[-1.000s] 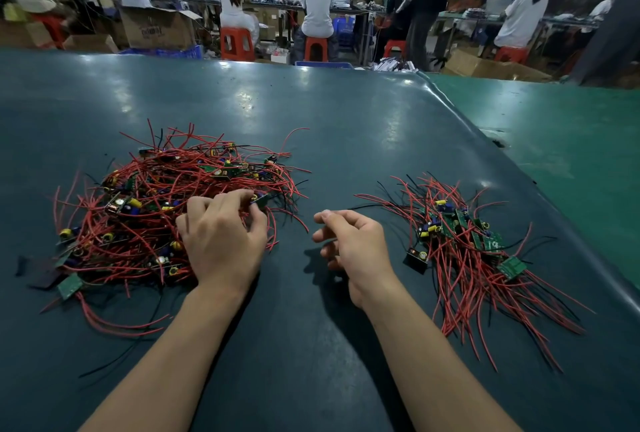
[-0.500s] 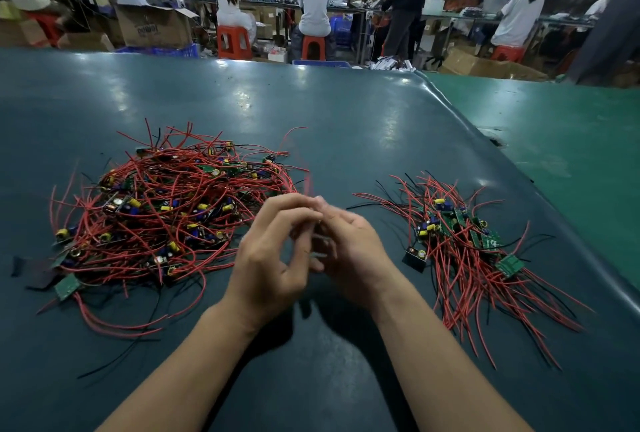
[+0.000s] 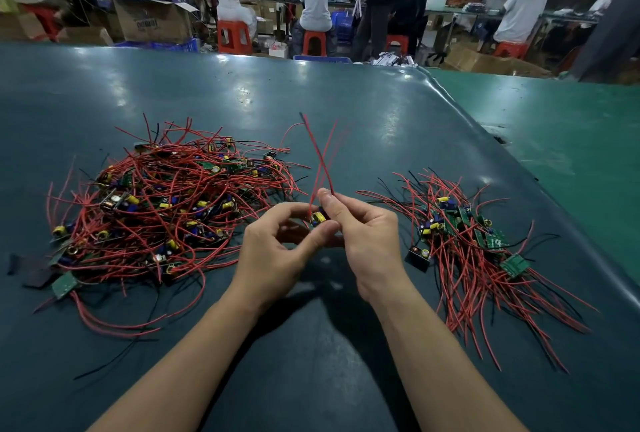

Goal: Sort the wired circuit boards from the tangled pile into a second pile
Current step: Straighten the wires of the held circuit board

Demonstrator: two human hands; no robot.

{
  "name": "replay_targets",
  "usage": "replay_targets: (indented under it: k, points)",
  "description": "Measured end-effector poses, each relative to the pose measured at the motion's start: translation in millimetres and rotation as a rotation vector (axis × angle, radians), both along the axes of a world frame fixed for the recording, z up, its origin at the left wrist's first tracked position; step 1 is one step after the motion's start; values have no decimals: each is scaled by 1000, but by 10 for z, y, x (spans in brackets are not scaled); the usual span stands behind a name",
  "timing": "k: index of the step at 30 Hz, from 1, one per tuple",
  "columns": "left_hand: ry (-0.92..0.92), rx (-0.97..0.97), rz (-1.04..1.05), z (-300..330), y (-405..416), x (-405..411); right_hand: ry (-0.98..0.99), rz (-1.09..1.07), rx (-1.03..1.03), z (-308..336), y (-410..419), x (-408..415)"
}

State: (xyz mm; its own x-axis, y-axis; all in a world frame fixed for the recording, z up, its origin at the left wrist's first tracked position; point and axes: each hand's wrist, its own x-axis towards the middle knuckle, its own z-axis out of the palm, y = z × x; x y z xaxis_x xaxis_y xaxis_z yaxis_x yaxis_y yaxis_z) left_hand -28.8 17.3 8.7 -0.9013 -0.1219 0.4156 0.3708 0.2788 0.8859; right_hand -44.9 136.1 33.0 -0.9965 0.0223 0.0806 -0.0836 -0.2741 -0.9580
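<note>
A big tangled pile [image 3: 166, 210] of red-wired circuit boards lies on the left of the dark green table [image 3: 311, 102]. To the right lies a smaller, straighter second pile [image 3: 478, 251]. Between them, just above the table, both hands hold one wired circuit board [image 3: 319, 217] with yellow and blue parts. My left hand [image 3: 277, 251] pinches it from the left. My right hand [image 3: 363, 237] grips it from the right, thumb against its red wires [image 3: 320, 158], which stand up and cross.
A lighter green surface [image 3: 554, 126] adjoins the table on the right. Beyond the far edge, people sit on red stools [image 3: 235, 36] at workbenches, with cardboard boxes [image 3: 152, 23] on the floor. A loose black wire [image 3: 117, 352] trails at the front left.
My left hand left the tangled pile and came to the middle with a board. Both hands now hold it together, and its red wires have swung upright.
</note>
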Motion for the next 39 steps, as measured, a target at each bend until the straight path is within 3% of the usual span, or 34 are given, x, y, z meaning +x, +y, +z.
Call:
replay_targets:
  k: [5, 13, 16, 21, 25, 29, 31, 33, 36, 39]
  points:
    - [79, 18, 46, -5, -23, -19, 6, -99, 64, -9, 32, -18]
    - [146, 165, 69, -15, 7, 0, -136, -289, -149, 51, 239, -138]
    - [97, 252, 5, 3, 22, 10, -196, -247, -303, 74, 273, -168]
    - [98, 278, -26, 13, 26, 20, -221, -233, -354, 78, 307, -205]
    - [124, 295, 9, 13, 40, 26, -234, -224, -423, 55, 331, -232]
    - [98, 439, 86, 50, -42, -27, -230, -204, -550, 69, 413, -241]
    - [50, 545, 91, 58, -73, -55, -254, -104, -482, 62, 410, -221]
    - [30, 585, 100, 58, -73, -77, -294, 44, -283, 44, 291, -160]
    - [37, 449, 66, 26, -58, -71, -254, 187, -48, 6, 61, -56]
    - [31, 310, 21, -12, -40, -48, -189, 99, -32, -32, 8, -54]
